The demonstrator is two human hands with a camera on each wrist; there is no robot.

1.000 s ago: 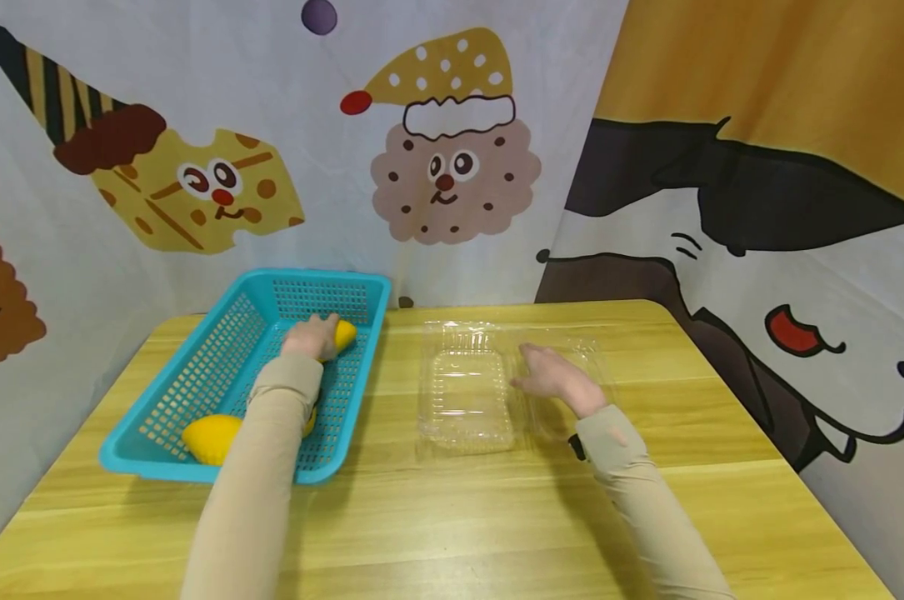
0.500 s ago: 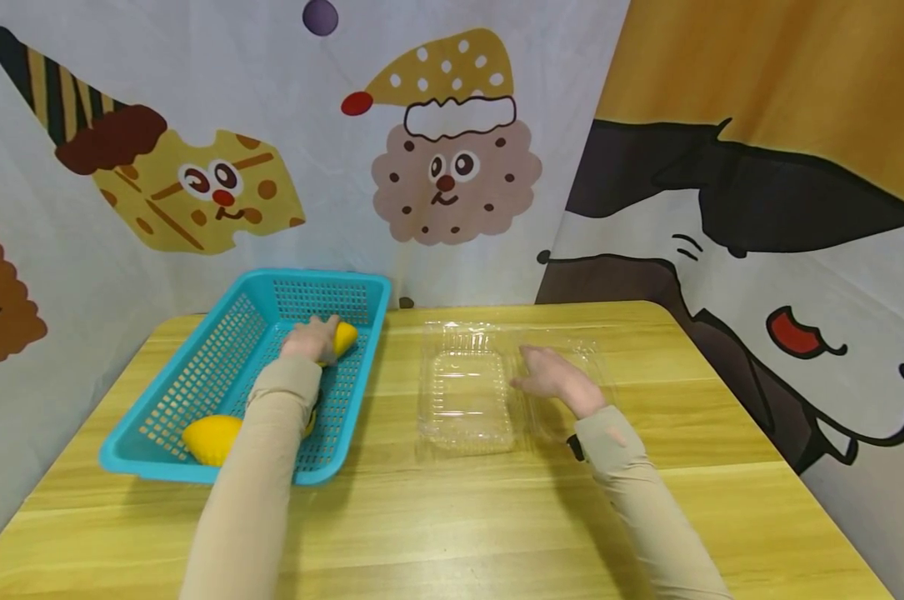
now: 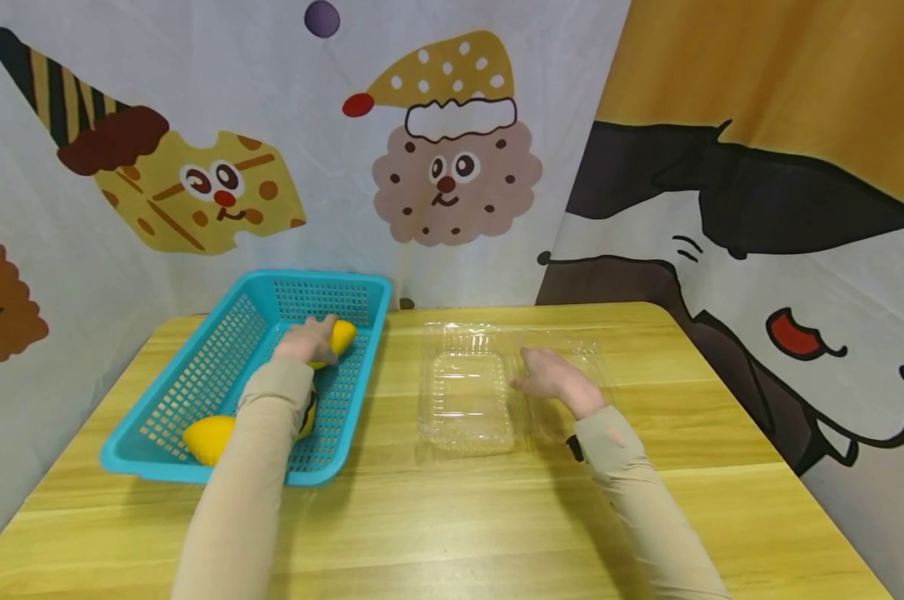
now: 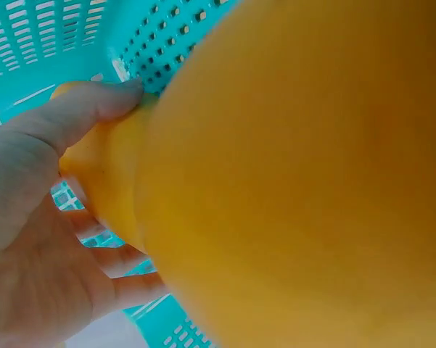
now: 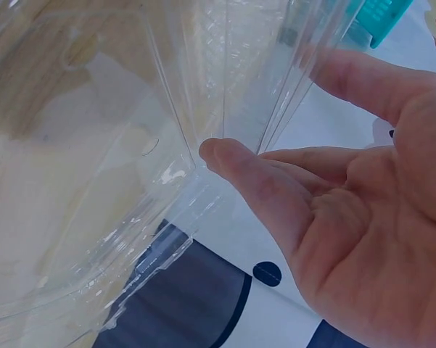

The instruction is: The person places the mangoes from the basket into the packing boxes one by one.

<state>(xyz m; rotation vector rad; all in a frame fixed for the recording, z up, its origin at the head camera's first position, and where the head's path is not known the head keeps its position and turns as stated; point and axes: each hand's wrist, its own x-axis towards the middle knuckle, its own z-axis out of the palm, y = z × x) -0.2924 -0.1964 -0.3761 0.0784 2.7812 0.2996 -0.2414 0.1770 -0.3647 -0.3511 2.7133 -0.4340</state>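
My left hand (image 3: 307,340) reaches into the blue-green basket (image 3: 382,333) and grips a yellow lemon (image 3: 342,336) near the far right wall. In the left wrist view its thumb lies over the lemon (image 4: 112,167), with fingers round the other side. Another lemon (image 4: 297,174) fills much of that view, close to the camera. A third lemon (image 3: 207,439) sits at the near left corner. My right hand (image 3: 560,379) touches the middle fold of an opened clear plastic clamshell box (image 3: 470,400). In the right wrist view its fingers are nearly straight, fingertips at the plastic (image 5: 152,145).
Basket and box stand side by side on a wooden table (image 3: 452,533). Behind them hangs a cloth (image 3: 347,208) printed with cartoon figures. The lid half (image 3: 579,358) of the box lies folded out under and beside my right hand.
My left hand and forearm have shifted slightly left, showing more of the lemons beside them. The right hand has stayed at the box.
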